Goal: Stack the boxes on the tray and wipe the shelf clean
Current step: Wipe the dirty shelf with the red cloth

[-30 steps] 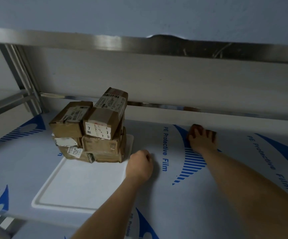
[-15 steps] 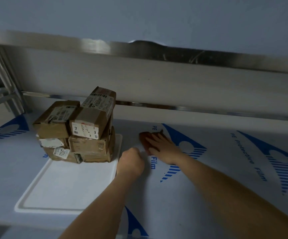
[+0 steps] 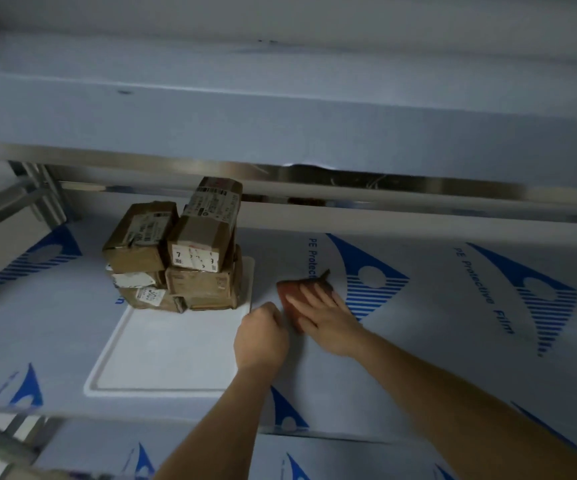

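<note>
The stack of cardboard boxes [image 3: 176,258] fills the far end of the white tray [image 3: 162,355], its tallest box reaching almost to the steel rail [image 3: 349,180] of the upper shelf, so nothing passes over it there. The tray's near half lies bare. The left hand [image 3: 261,336], curled at the tray's right edge, and the right hand [image 3: 325,315], flat on the reddish cloth [image 3: 292,294] just beside it, close the strip between tray and cloth. Right of the right forearm the film-covered shelf [image 3: 453,323] runs open to the back rail.
</note>
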